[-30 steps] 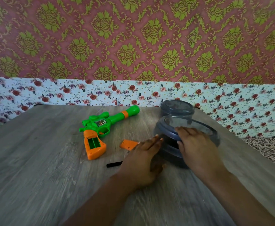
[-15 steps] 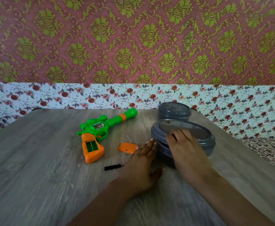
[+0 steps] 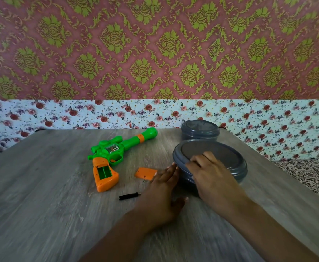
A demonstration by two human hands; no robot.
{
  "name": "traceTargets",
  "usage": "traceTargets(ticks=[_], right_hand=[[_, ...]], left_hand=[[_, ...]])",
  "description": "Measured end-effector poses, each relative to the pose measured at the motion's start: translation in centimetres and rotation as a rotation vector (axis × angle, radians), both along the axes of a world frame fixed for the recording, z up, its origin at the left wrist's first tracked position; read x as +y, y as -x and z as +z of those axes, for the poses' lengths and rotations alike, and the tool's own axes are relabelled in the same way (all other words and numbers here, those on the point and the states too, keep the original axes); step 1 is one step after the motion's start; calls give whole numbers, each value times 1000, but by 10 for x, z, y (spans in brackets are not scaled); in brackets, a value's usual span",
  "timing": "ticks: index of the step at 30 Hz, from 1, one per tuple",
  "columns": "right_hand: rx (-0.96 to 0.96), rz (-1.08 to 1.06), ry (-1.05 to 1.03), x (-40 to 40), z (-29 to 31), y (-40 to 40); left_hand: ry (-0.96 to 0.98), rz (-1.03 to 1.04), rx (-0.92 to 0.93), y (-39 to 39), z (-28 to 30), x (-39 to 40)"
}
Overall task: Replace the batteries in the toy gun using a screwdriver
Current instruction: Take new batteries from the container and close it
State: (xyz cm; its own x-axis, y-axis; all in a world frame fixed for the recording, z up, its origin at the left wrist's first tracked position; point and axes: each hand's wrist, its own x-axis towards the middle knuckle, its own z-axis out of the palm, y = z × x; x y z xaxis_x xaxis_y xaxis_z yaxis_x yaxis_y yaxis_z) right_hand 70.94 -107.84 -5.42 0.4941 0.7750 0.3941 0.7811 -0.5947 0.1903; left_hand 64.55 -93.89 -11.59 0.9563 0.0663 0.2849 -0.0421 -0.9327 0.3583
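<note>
— Where is the toy gun to be found?

— It is laid flat on the wooden table, left of centre, its green barrel pointed toward the far right and its orange grip turned toward the near side. The battery compartment in the grip is seen uncovered, with a green lining; whether batteries are seated inside cannot be told.

— And the cover?

— The orange battery cover is placed on the table just right of the grip, apart from the gun. A small black-handled screwdriver is laid nearer, between the grip and the left hand.

— How are the hands held?

— The left hand is laid on the table with fingers extended, the fingertips set against the left wall of the large grey container; nothing is grasped by it. The right hand is rested over the near-left rim of the lid, its fingers curled upon the lid's top and its thumb down the side — the rim is gripped by it.

— Anything else on the table?

— A smaller grey lidded container is stood just beyond the large one, at the far edge. Behind the table, floral wallpaper is seen beneath a red and green patterned band.
</note>
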Motion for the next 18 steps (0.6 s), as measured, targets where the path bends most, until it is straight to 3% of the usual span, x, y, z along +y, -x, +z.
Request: traceTargets(ticks=[5,9,12,18], right_hand=[[169,48,-84,-7,10,-5],[265,-163,128,-26,17,-33],[343,-177,174,-33,8,-48],[290,-101,160,-34,1,-55]], left_hand=[[7,-3,-25,-2,0,0],[98,81,-167,-3,6,1],[147,101,-221,-7,14,1],[-132,-78,-121,-33,27,-3]])
